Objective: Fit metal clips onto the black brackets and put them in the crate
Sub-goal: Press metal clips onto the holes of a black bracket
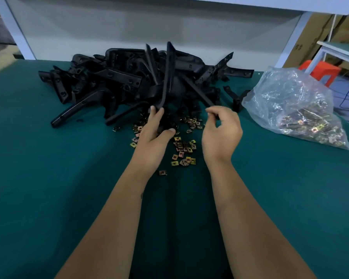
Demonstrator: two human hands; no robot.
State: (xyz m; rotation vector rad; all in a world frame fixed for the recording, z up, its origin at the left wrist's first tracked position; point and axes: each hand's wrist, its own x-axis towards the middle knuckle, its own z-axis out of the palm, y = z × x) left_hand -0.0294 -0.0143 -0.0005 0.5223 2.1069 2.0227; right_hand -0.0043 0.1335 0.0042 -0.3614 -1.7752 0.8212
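Looked like the clip-fitting step: left hand (pixel 155 135) gripped a black bracket (pixel 166 77) upright mid-tabletop, over loose clips (pixel 182 152). Right hand (pixel 220 133) pinched, contents unclear. Next, seating a clip. No crate visible.

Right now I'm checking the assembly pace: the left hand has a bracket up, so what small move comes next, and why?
Probably bring the right hand across to the lower end of the black bracket that the left hand grips upright. Its fingers look pinched together, perhaps on a clip, though blur hides it. If empty, it should first pick one from the loose clips.
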